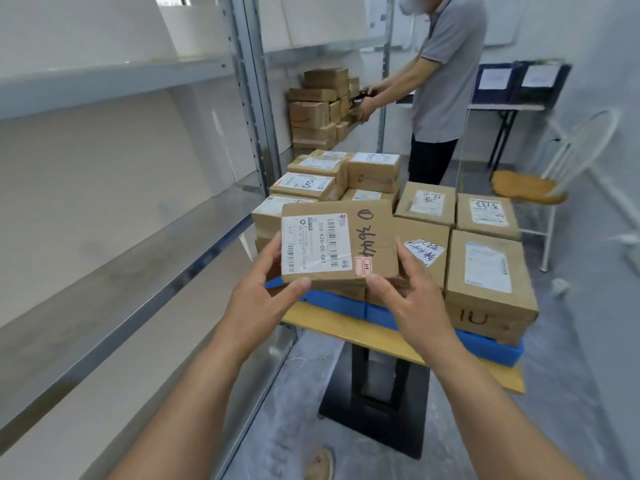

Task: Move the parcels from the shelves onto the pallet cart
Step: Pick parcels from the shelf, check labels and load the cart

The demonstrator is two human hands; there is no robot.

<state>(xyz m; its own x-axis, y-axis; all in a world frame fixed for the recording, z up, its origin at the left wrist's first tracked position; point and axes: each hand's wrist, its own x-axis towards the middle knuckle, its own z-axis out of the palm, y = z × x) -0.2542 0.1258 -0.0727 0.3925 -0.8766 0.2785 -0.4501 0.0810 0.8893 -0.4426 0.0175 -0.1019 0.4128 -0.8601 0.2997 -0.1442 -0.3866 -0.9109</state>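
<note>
Head view: a flat brown cardboard parcel with a white barcode label [337, 245] is off the shelving, held level in the air above the near left part of the blue plastic pallet [485, 344]. The left hand [259, 292] grips its near left corner, thumb on the near edge; the right hand [408, 296] grips the near right corner likewise. The long axis runs left to right between the 2 hands, both equally near. Brown labelled boxes [488, 271] on the pallet lie ahead and right; grey metal shelves [138, 216] lie left. Judgement: placement calls for a forward, downward move; the landing spot beneath the parcel is hidden
</note>
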